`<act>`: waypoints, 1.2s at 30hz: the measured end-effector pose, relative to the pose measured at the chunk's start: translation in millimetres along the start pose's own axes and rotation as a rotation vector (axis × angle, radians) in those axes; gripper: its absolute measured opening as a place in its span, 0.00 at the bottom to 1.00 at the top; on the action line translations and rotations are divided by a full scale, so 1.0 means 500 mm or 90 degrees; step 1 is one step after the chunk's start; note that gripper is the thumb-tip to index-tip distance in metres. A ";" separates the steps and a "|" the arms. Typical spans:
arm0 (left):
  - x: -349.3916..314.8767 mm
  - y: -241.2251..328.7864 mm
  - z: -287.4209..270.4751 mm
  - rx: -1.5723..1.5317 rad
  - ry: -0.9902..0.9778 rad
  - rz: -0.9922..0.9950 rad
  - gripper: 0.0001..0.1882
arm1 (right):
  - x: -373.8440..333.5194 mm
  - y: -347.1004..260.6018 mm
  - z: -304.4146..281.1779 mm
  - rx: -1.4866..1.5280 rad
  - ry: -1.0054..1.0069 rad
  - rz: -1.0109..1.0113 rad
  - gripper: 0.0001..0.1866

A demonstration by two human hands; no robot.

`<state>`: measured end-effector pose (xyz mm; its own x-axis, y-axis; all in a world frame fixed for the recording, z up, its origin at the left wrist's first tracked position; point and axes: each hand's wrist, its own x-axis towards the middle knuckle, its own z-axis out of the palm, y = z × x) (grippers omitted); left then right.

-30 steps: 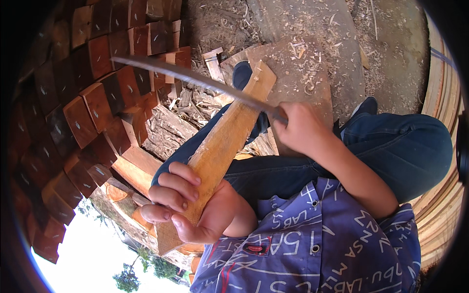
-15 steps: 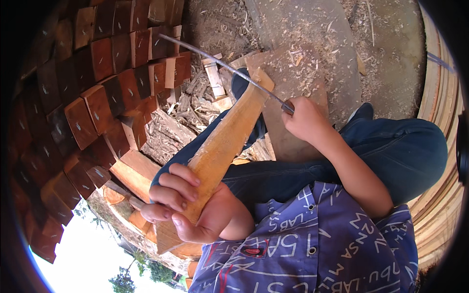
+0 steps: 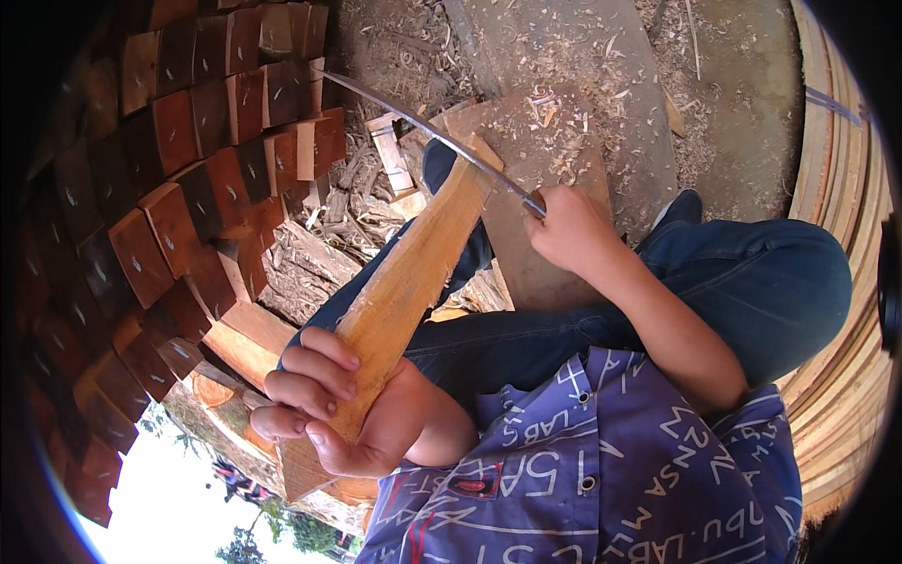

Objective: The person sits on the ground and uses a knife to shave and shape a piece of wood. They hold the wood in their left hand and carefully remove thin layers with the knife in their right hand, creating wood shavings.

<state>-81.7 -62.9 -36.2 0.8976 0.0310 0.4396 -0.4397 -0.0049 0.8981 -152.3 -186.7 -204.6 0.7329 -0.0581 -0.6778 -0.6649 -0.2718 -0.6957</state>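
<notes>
My left hand [image 3: 352, 404] is closed around the thick lower end of a tapered, yellowish wooden piece [image 3: 404, 268], which slants up and away across my lap. Its edges look rough, with small splinters. In my right hand [image 3: 573, 230] is a long thin metal blade [image 3: 395, 110], gripped by a handle that my fingers mostly hide. The blade crosses the narrow far end of the wood and appears to touch it, its tip pointing to the upper left. I cannot tell whether it is a file or a knife.
Stacked wooden blocks [image 3: 155, 240] rise along the left. Long pale boards [image 3: 836, 282] are piled on the right. A flat board [image 3: 545, 254] lies beyond my crossed legs [image 3: 742, 282], and wood shavings [image 3: 564, 103] cover the ground. A small wooden offcut [image 3: 390, 155] lies near my foot.
The whole view has shifted slightly, so things sit a little further left. The blade shows more of its width and looks turned against the wood. Both hands keep their grips.
</notes>
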 end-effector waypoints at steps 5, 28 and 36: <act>-0.010 0.008 -0.006 0.006 -0.001 0.010 0.09 | -0.037 -0.045 0.003 0.050 -0.025 -0.051 0.09; 0.012 -0.012 -0.021 -0.006 0.008 0.013 0.08 | 0.010 -0.020 -0.008 0.015 -0.029 0.021 0.11; 0.015 -0.010 -0.024 -0.008 -0.011 0.007 0.09 | 0.018 -0.035 -0.009 -0.056 -0.031 0.011 0.11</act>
<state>-73.3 -50.8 -37.7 0.8931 0.0136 0.4497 -0.4498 0.0069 0.8931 -133.5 -186.8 -197.7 0.7125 -0.0174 -0.7014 -0.6604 -0.3544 -0.6620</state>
